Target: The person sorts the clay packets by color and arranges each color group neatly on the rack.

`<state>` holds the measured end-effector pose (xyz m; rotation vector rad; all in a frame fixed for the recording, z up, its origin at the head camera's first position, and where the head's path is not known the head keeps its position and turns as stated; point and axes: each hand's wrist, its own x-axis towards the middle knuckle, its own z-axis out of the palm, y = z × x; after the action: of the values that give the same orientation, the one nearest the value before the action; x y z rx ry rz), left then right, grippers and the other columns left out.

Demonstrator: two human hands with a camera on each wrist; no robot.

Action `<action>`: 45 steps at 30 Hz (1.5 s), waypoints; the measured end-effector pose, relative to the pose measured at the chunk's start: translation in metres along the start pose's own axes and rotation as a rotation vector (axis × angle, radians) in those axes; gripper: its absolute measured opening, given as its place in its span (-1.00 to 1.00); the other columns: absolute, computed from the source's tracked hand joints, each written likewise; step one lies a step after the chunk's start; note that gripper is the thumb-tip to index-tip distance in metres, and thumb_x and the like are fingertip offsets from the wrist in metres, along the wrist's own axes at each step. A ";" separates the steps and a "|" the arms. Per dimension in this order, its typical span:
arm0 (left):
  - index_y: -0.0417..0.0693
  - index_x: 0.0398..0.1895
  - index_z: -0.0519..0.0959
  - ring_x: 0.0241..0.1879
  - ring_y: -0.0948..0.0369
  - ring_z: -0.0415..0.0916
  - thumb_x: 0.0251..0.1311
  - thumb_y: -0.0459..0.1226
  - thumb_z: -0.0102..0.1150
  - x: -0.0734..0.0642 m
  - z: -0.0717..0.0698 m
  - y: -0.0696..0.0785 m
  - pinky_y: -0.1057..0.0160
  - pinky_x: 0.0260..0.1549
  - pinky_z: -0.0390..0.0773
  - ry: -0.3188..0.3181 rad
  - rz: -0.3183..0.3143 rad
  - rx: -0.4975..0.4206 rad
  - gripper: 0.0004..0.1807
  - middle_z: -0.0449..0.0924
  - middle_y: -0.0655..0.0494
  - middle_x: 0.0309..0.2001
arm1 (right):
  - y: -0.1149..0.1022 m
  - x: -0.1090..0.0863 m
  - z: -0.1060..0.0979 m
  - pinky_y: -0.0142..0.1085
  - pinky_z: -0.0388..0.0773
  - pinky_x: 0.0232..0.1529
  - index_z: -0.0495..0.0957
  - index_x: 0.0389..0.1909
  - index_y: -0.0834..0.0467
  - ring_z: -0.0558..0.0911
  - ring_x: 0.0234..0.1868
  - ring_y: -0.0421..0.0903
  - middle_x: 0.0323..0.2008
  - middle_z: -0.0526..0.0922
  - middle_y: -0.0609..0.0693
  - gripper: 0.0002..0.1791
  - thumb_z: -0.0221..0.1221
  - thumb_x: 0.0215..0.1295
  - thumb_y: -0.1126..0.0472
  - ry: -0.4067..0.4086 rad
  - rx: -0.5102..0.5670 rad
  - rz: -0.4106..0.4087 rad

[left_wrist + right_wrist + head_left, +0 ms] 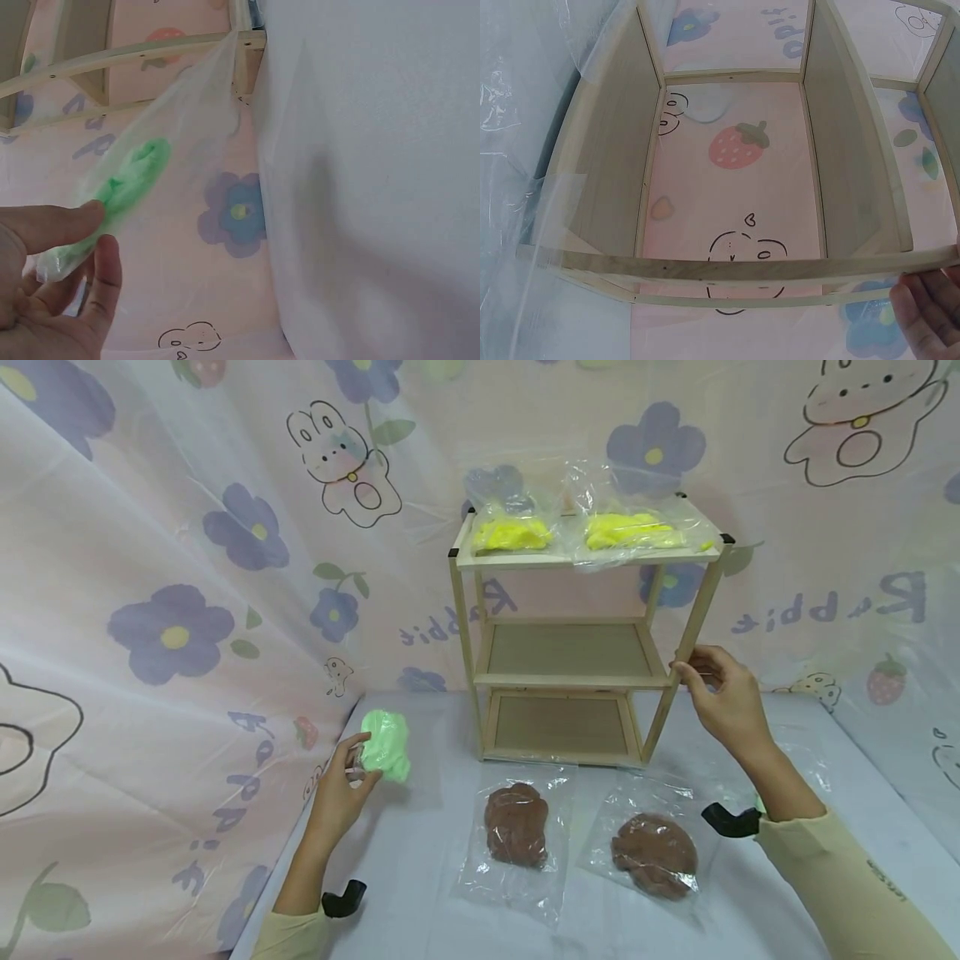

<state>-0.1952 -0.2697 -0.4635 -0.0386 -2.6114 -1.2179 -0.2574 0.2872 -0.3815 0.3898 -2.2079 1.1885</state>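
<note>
My left hand (337, 797) pinches a clear bag of light green clay (387, 745) between thumb and fingers, left of the shelf. The left wrist view shows the green clay (142, 172) inside its bag, held near one end. At the right, my right hand (726, 706) grips the front right post of a small three-tier wooden shelf (570, 680), around middle-tier height. In the right wrist view, the fingers (922, 315) touch that post (727, 268). Two bags of yellow clay (513, 535) (630, 530) lie on the top tier.
Two clear bags of brown clay (517, 824) (656, 856) lie on the white tabletop (420, 868) before the shelf. Another clear bag (806, 764) is partly hidden behind my right forearm. A printed curtain (435, 460) hangs behind and at the left.
</note>
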 end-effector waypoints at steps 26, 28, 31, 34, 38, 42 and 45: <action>-0.37 0.50 0.31 0.28 0.33 0.51 0.15 -0.80 0.29 -0.011 -0.003 0.020 0.47 0.30 0.52 0.294 0.523 -0.298 -0.18 0.48 -0.06 0.31 | -0.003 0.000 0.000 -0.75 0.49 0.01 0.58 0.20 0.41 0.60 -0.14 -0.48 -0.01 0.69 0.29 -0.68 0.21 0.62 0.28 -0.002 -0.002 0.005; -0.43 0.48 0.30 0.30 0.29 0.50 0.12 -0.85 0.25 -0.012 -0.004 0.021 0.45 0.31 0.52 0.293 0.556 -0.342 -0.18 0.46 0.05 0.33 | -0.002 0.000 0.000 -0.75 0.49 0.01 0.58 0.20 0.41 0.60 -0.14 -0.47 -0.01 0.69 0.29 -0.68 0.21 0.62 0.27 -0.004 0.000 0.008; -0.52 0.44 0.27 0.32 0.25 0.50 0.05 -0.92 0.18 -0.013 -0.004 0.022 0.43 0.31 0.54 0.298 0.596 -0.404 -0.18 0.44 0.14 0.33 | -0.002 0.000 -0.001 -0.75 0.49 0.01 0.58 0.20 0.41 0.60 -0.13 -0.46 -0.01 0.69 0.29 -0.68 0.21 0.62 0.27 -0.007 0.007 0.012; -0.58 0.42 0.24 0.31 0.20 0.50 0.07 -0.91 0.17 -0.014 -0.004 0.023 0.40 0.30 0.55 0.329 0.627 -0.457 -0.22 0.45 0.09 0.33 | -0.002 0.000 -0.001 -0.75 0.49 0.02 0.58 0.20 0.41 0.60 -0.13 -0.46 -0.01 0.68 0.29 -0.68 0.21 0.62 0.28 -0.006 0.009 0.014; -0.61 0.41 0.21 0.32 0.12 0.51 0.06 -0.90 0.17 -0.016 -0.005 0.029 0.35 0.32 0.55 0.384 0.665 -0.517 -0.22 0.46 -0.03 0.34 | -0.003 -0.001 0.000 -0.75 0.48 0.02 0.57 0.21 0.41 0.60 -0.13 -0.47 0.00 0.69 0.31 -0.68 0.20 0.62 0.28 -0.008 0.005 0.017; -0.65 0.37 0.20 0.33 0.09 0.51 -0.02 -0.95 0.12 -0.022 -0.003 0.039 0.32 0.35 0.55 0.396 0.708 -0.556 -0.20 0.47 -0.06 0.33 | -0.003 -0.001 -0.001 -0.76 0.48 0.02 0.57 0.21 0.42 0.59 -0.12 -0.49 0.00 0.69 0.32 -0.68 0.20 0.62 0.28 -0.007 0.007 0.014; -0.68 0.34 0.19 0.34 0.09 0.51 0.09 -0.86 0.19 -0.026 0.000 0.045 0.31 0.36 0.55 0.380 0.747 -0.575 -0.29 0.48 -0.05 0.32 | -0.003 0.000 -0.001 -0.75 0.49 0.02 0.57 0.20 0.42 0.60 -0.12 -0.49 0.00 0.69 0.32 -0.68 0.20 0.62 0.28 -0.006 0.012 0.010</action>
<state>-0.1639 -0.2379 -0.4365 -0.7318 -1.6055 -1.4262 -0.2555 0.2862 -0.3797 0.3875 -2.2111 1.2080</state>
